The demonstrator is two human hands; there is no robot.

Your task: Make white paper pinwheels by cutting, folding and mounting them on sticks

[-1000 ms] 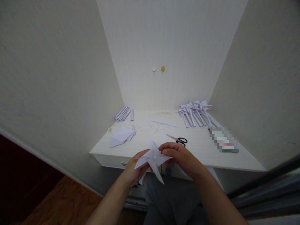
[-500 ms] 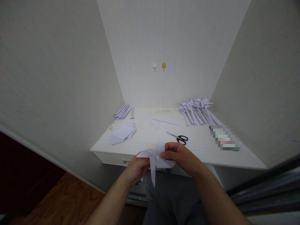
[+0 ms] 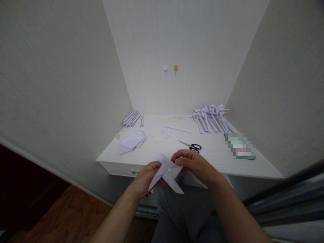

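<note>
A white paper pinwheel [image 3: 167, 173] with a small round pin head at its centre is held just in front of the desk's near edge, above my lap. My left hand [image 3: 145, 179] grips it from the left and behind, fingers curled. My right hand [image 3: 194, 165] is closed on its right side, thumb and fingers pinched near the centre. Black-handled scissors [image 3: 191, 146] lie on the white desk [image 3: 220, 158] just beyond my right hand.
A stack of folded white paper [image 3: 130, 141] lies at the desk's left. Rolled paper sticks [image 3: 132, 118] sit at the back left, and a pile of finished pinwheels [image 3: 212, 116] at the back right. A loose paper stick [image 3: 177, 129] and a blurred flat object [image 3: 240, 146] are there too. Walls close in on three sides.
The pinwheel has turned in my hands; its blades point in different directions in each frame. Both hands stay in nearly the same place by the desk's edge.
</note>
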